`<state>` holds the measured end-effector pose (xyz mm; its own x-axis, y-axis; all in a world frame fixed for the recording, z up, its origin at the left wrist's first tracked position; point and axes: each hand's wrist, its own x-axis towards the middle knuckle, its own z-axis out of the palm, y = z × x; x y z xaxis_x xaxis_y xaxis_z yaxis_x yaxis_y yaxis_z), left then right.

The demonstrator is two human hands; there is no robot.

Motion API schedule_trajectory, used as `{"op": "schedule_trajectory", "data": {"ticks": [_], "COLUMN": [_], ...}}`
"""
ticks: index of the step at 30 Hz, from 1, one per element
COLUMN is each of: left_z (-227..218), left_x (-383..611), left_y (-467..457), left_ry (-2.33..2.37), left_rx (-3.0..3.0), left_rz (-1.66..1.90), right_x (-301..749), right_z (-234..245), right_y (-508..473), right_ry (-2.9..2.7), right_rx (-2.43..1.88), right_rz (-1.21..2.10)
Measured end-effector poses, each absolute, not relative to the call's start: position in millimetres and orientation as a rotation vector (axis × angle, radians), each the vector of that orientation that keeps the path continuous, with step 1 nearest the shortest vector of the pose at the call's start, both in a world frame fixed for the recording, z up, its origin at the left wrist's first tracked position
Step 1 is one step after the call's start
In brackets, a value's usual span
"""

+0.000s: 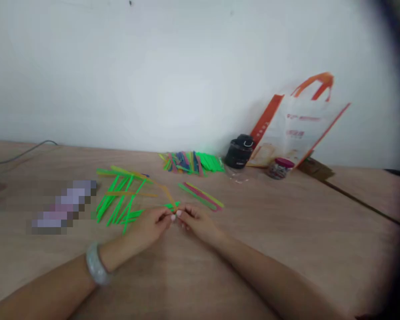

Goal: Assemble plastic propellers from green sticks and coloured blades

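Just above the table, my left hand [155, 226] and my right hand [196, 222] meet with thumbs and fingertips pinched together. Between the fingertips is the end of an orange straw [168, 195], which bends and slants up to the left. A bit of green shows beside the pinch, partly hidden by the fingers. Left of my hands lie several loose bright green straws [115, 206], some crossing each other. Another orange straw [130, 194] lies across them, with yellow straws [123, 171] at their far end.
Right of my hands lie pink, yellow and green straws [203, 195]. Behind is a pile of mixed straws [186, 162]. At the back right are a black container [239, 153], a jar with a red lid [280, 169] and a bag [300, 129]. A blurred-out object [66, 204] lies left.
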<state>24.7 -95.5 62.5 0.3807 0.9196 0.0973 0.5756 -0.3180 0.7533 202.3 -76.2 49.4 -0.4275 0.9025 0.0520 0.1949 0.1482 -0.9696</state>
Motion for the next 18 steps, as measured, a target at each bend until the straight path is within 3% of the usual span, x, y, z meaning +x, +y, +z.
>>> {"op": "schedule_trajectory", "data": {"ticks": [3, 6, 12, 18], "left_z": [62.2, 62.5, 55.2, 42.2], "left_x": [19.2, 16.5, 26.5, 17.4], "left_y": [-93.3, -90.8, -90.9, -91.6], "left_ry": [1.22, 1.265, 1.237, 1.244], "left_rx": [1.73, 1.655, 2.164, 2.447], "left_rz": [0.645, 0.62, 0.754, 0.736], "right_x": [211.8, 229.6, 244.2, 242.6], "right_z": [48.0, 49.9, 49.5, 40.6], "right_y": [-62.0, -41.3, -32.0, -37.6], "right_ry": [-1.596, -1.388, -2.041, -2.319], "right_rx": [-1.096, -1.244, -1.391, -1.494], "right_rz": [1.311, 1.075, 0.237, -0.143]}}
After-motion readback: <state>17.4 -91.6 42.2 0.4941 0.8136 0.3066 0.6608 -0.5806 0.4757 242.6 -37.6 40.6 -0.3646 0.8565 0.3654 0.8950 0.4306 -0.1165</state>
